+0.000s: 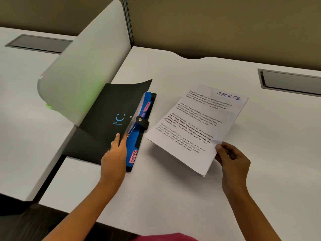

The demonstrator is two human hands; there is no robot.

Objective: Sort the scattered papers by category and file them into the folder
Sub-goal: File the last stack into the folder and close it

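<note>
Head view, one frame.

- Folder [111, 119]: black, lying on the white desk [173, 197] at left of centre, its far-left part against a frosted divider [83, 66].
- Cover [121, 98] is lifted and bowed upward along its right edge. It carries a blue smile mark.
- Left hand [113, 155] grips the cover's right edge near the lower end. One finger lies on top and the rest are tucked under the flap.
- Blue dividers [130, 146] are exposed under the raised cover. They have pink tabs, and the nearest tab [133, 156] reads "SPORTS". The farther tabs are not legible.
- Black strap [142, 121] with a metal snap hangs loose over the dividers, unfastened.
- Papers [196, 126]: a thin white stack with printed paragraphs, "SPORTS" handwritten in blue at the top right. They are right of the folder and apart from it, tilted, with the near end off the desk and a shadow beneath.
- Right hand [232, 161] pinches the stack's near right corner, thumb on top and fingers curled behind.
- Two grey cable hatches are set in the surfaces, one at far right [291, 82] and one at far left [40, 43].
- A small green object [48, 105] shows behind the divider; cannot identify it.
</note>
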